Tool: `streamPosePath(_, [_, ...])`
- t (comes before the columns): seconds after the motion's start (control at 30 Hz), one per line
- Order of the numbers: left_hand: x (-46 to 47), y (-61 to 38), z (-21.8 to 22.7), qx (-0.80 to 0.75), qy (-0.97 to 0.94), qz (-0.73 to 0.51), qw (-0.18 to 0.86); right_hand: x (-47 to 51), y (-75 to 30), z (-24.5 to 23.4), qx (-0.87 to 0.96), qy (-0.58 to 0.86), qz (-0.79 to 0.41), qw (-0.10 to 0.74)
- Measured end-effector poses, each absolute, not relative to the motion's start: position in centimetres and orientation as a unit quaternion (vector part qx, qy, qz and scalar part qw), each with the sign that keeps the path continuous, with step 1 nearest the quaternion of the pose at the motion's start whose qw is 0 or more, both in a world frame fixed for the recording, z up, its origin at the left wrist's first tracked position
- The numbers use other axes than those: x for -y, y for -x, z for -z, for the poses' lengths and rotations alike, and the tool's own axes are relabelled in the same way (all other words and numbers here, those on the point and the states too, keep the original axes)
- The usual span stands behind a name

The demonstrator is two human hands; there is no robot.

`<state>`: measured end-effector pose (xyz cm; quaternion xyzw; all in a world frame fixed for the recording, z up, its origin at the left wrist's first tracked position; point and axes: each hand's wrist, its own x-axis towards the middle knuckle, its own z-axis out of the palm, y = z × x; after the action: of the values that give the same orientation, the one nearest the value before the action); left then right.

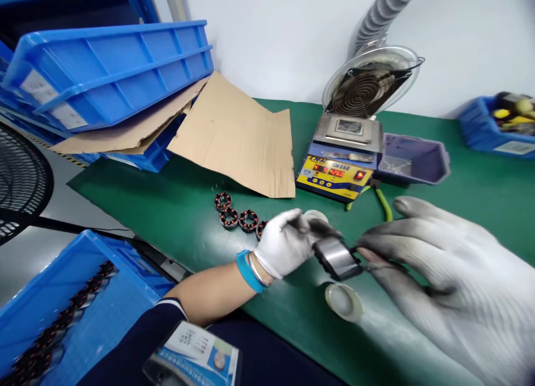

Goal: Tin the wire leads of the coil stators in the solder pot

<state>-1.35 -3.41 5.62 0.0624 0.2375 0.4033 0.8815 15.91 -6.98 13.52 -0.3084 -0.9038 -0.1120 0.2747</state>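
Note:
My left hand (288, 244), in a white glove with darkened fingertips, is closed around a motor stator (336, 258) with a shiny metal outer band and black ends. The stator is tilted and slightly blurred above the green bench. At its right end is my right hand (451, 274), gloved too and large in the foreground. Its thumb and forefinger are pinched together; what lies between them is too small to make out. A short cream-coloured ring or cup (343, 302) stands below the stator, and a similar round piece (316, 216) shows partly behind my left hand.
Several stators (249, 221) with copper windings lie left of my hand. A yellow-fronted soldering pot (334, 177), green-handled pliers (383, 205) and a purple bin (413, 157) are behind. Cardboard (242, 135) leans left; a blue crate (94, 319) holds more stators.

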Motion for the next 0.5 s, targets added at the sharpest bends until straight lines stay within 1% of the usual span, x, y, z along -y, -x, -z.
streamPosePath(0.03, [3.3, 1.4, -5.6, -0.253, -0.058, -0.426, 0.866, 7.1, -15.7, -13.8, 0.907, 0.305, 0.105, 0.269])
streamPosePath(0.07, [3.1, 1.5, -5.4, -0.272, -0.064, -0.408, 0.869, 7.1, -15.6, -14.0, 0.907, 0.308, 0.096, 0.27])
streamPosePath(0.17, [3.1, 1.8, -5.1, -0.283, -0.115, -0.228, 0.924, 7.1, -15.8, -14.0, 0.904, 0.319, 0.09, 0.27])
streamPosePath(0.2, [3.1, 1.9, -5.1, -0.265, -0.13, -0.183, 0.938, 7.0, -16.2, -13.9, 0.903, 0.318, 0.095, 0.272])
streamPosePath(0.23, [3.2, 2.0, -5.2, -0.245, -0.137, -0.171, 0.944, 6.9, -16.5, -13.7, 0.903, 0.316, 0.1, 0.275])
streamPosePath(0.3, [3.4, 2.0, -5.5, -0.214, -0.131, -0.227, 0.941, 6.9, -17.2, -13.5, 0.898, 0.32, 0.102, 0.283])
streamPosePath(0.4, [3.5, 1.9, -5.9, -0.187, -0.103, -0.389, 0.896, 7.1, -17.4, -13.7, 0.889, 0.334, 0.093, 0.3])
streamPosePath(0.43, [3.5, 1.9, -6.0, -0.18, -0.102, -0.424, 0.882, 7.3, -17.2, -13.8, 0.89, 0.332, 0.091, 0.298])
streamPosePath(0.47, [3.5, 1.9, -6.0, -0.177, -0.11, -0.434, 0.877, 7.4, -17.0, -13.9, 0.894, 0.327, 0.085, 0.295])
streamPosePath(0.5, [3.5, 2.0, -5.9, -0.175, -0.127, -0.415, 0.884, 7.5, -16.8, -13.9, 0.892, 0.333, 0.074, 0.295])
